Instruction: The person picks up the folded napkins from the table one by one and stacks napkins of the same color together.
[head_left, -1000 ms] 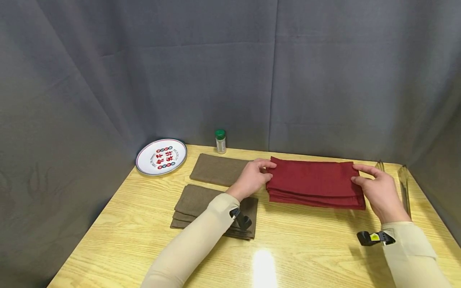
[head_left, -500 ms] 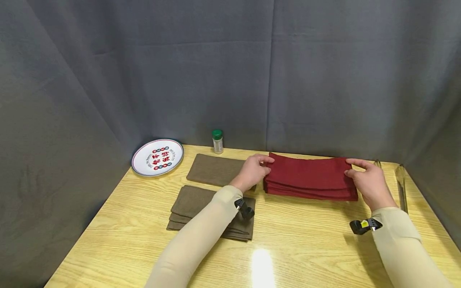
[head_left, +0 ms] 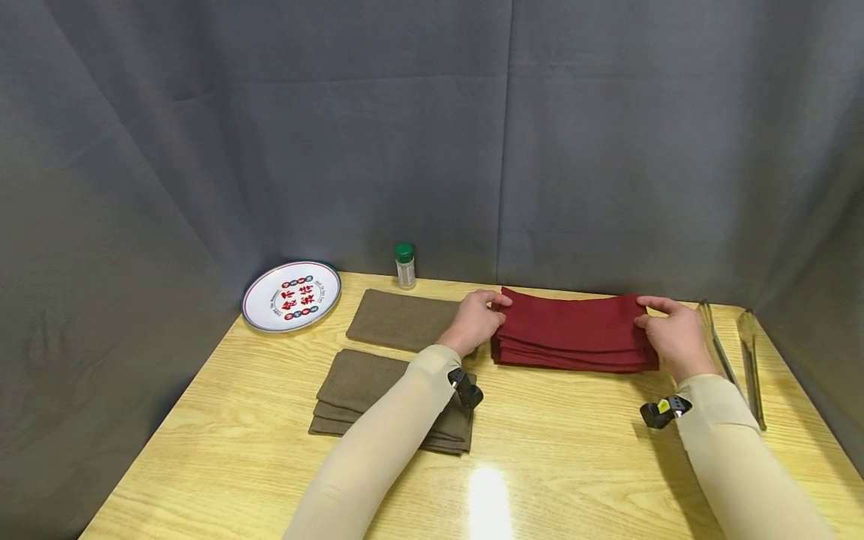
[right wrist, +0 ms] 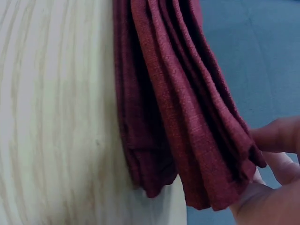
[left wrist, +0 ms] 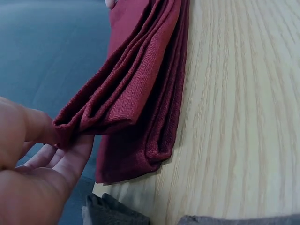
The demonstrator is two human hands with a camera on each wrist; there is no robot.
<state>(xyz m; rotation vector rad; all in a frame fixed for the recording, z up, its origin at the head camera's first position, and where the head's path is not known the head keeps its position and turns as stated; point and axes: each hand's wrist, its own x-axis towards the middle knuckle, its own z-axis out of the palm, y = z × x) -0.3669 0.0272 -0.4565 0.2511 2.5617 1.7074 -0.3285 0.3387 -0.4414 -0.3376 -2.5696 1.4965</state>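
A folded dark red cloth (head_left: 570, 324) hangs between my hands in the head view, its top edge sagging a little. My left hand (head_left: 471, 324) pinches its left far corner between thumb and fingers. The right far corner is pinched by my right hand (head_left: 675, 334). Both wrist views show the loose folds of the held cloth (left wrist: 119, 105) just above a second folded red cloth (right wrist: 140, 136) lying on the wooden table (head_left: 560, 435). Whether the two touch along the middle is hidden. Nearest my left arm lie folded brown cloths (head_left: 364, 379), partly covered by the sleeve.
Behind them lies another folded brown cloth (head_left: 398, 319). A white plate (head_left: 266, 292) with red lettering sits at the far left, and a green-capped jar (head_left: 406, 271) stands by the curtain (head_left: 378, 150). Long metal utensils (head_left: 751, 367) lie by the right edge.
The red cloth has come down and a little toward the curtain. My right hand has moved left, closer to my left hand, showing more of the metal utensils. The head view has shifted slightly.
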